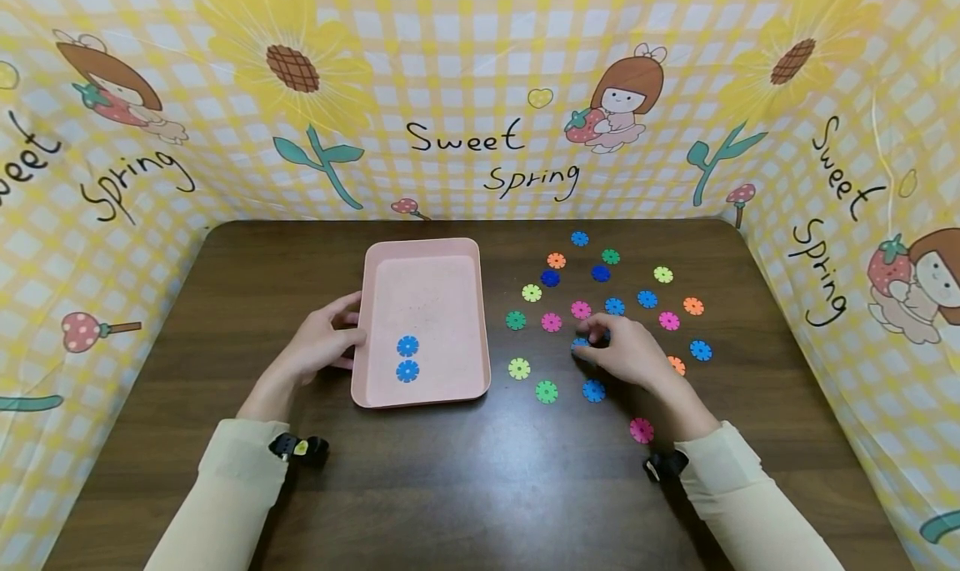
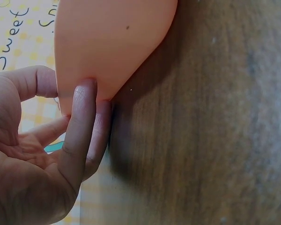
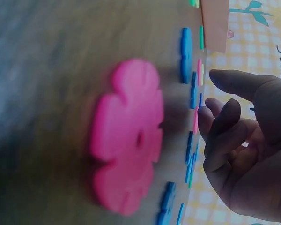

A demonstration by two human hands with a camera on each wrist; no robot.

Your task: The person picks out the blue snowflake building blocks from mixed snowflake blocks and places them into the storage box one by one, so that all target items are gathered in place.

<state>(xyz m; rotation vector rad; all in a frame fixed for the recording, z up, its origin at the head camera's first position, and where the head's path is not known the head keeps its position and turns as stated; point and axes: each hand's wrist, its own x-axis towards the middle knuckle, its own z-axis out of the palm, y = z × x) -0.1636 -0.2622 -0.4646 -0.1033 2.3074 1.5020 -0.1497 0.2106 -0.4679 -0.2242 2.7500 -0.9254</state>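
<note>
At the left side of the pink tray point(image 1: 420, 288), my left hand point(image 1: 324, 338) grips the tray's wall between thumb and fingers. Two blue flower-shaped discs point(image 1: 407, 358) lie inside it, one above the other. Over the scattered pieces my right hand point(image 1: 626, 350) reaches down, its thumb and forefinger apart on either side of a blue disc point(image 1: 579, 343) that they partly hide. The right wrist view shows the gap between thumb and fingertips, with nothing seen held there. A pink notched disc point(image 3: 131, 136) looms large in that view, below the wrist.
Several loose discs in blue, green, yellow, orange and pink, such as a green one point(image 1: 547, 392) and an orange one point(image 1: 693, 306), lie flat right of the tray. A checked cloth point(image 1: 450, 62) hangs behind and beside the dark wooden table point(image 1: 450, 488).
</note>
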